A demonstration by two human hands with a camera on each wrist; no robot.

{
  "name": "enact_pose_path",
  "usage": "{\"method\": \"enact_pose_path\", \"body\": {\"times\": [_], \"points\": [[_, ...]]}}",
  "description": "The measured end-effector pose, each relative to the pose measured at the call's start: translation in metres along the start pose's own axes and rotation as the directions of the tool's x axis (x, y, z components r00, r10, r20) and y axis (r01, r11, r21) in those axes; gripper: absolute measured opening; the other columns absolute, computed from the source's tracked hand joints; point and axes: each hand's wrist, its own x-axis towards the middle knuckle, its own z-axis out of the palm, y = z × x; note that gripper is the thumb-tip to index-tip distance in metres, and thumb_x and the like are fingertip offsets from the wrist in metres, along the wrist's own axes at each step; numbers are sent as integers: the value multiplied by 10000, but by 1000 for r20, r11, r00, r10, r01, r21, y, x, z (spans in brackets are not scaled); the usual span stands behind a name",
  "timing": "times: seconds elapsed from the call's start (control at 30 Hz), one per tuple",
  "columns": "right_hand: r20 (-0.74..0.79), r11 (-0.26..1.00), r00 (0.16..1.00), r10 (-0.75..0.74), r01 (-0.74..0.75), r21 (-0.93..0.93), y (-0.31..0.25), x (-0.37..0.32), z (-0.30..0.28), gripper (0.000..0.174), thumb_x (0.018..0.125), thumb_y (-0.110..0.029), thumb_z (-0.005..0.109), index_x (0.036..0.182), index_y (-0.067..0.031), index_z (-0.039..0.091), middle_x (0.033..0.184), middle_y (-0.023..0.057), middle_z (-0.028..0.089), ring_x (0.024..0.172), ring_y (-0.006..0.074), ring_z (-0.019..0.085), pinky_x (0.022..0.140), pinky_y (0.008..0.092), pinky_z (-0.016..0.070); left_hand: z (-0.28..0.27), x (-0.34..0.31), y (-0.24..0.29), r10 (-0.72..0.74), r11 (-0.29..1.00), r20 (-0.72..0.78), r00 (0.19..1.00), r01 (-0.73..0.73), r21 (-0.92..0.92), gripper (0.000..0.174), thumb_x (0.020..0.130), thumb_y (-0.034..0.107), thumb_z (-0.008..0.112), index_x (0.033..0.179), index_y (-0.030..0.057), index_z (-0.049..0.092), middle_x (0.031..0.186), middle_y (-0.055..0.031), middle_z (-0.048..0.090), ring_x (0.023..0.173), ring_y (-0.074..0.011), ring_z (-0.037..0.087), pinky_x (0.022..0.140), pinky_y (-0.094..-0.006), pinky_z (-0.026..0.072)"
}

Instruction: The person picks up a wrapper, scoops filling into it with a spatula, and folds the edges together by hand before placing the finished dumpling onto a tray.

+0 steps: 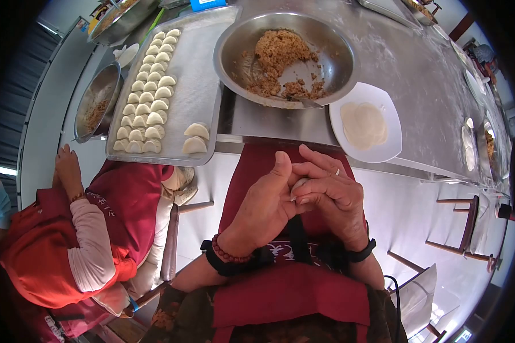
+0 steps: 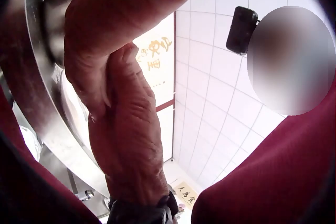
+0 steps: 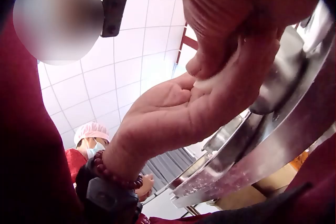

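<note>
Both hands meet over the apron in the head view, around a pale piece of dough (image 1: 299, 184) mostly covered by fingers. My left hand (image 1: 260, 208) cradles it from the left, thumb pointing up. The curled fingers and thumb of my right hand (image 1: 335, 203) pinch it. In the right wrist view a bit of dough (image 3: 202, 84) shows between the right hand (image 3: 231, 8) and the left palm (image 3: 163, 113). The left wrist view has the left hand (image 2: 126, 14) above the right hand (image 2: 134, 140); the dough is hard to make out there.
A tray (image 1: 210, 131) holds rows of folded dumplings (image 1: 146, 94), two apart at its right. Beside it stand a steel bowl (image 1: 343, 43) of brown filling (image 1: 280, 51) and a white plate (image 1: 392, 140) with flat wrappers (image 1: 363, 126). A person (image 1: 86, 240) sits at left.
</note>
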Motion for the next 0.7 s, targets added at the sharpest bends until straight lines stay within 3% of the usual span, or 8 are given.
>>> {"method": "enact_pose_path", "body": {"times": [0.2, 0.3, 0.5, 0.63, 0.7], "points": [[-53, 991, 993, 106, -102, 82, -7, 0, 1, 371, 726, -212, 802, 1085, -133, 753, 1240, 61, 694, 1371, 305, 479, 1076, 416, 393, 8, -4, 7, 22, 1000, -42, 999, -21, 17, 702, 1056, 553, 218, 1313, -36, 501, 1244, -125, 602, 1094, -204, 595, 928, -365, 507], [-80, 977, 989, 124, -107, 186, -1, -2, 3, 344, 735, -188, 804, 1073, -140, 763, 1241, 59, 694, 1375, 305, 476, 1072, 411, 393, 6, -2, 6, 49, 999, -7, 999, -49, -4, 701, 1056, 549, 212, 1326, -34, 493, 1266, -131, 592, 1116, -213, 591, 944, -373, 505], [-108, 979, 989, 105, -84, 187, -2, 0, 3, 182, 756, -113, 799, 936, -120, 773, 1181, 83, 717, 1341, 295, 513, 1053, 405, 410, 8, -2, 3, 37, 999, -45, 998, -39, -33, 705, 1053, 552, 211, 1350, -34, 468, 1285, -145, 578, 1170, -235, 578, 1043, -425, 467], [-123, 992, 988, 94, -83, 94, -3, -1, 0, 113, 787, -88, 770, 898, -99, 756, 1144, 94, 726, 1313, 296, 540, 1039, 404, 424, 11, -2, 2, 34, 996, -60, 998, -29, 84, 683, 1057, 536, 235, 1369, -34, 443, 1320, -159, 556, 1199, -248, 569, 1078, -469, 445], [-126, 997, 989, 77, -79, -7, -2, -1, -3, 97, 800, -79, 756, 896, -95, 752, 1139, 96, 728, 1305, 298, 548, 1034, 403, 428, 13, -6, 7, -14, 999, -47, 999, 16, 41, 669, 1059, 525, 246, 1372, -34, 439, 1329, -161, 548, 1209, -253, 563, 1084, -482, 438]]}}
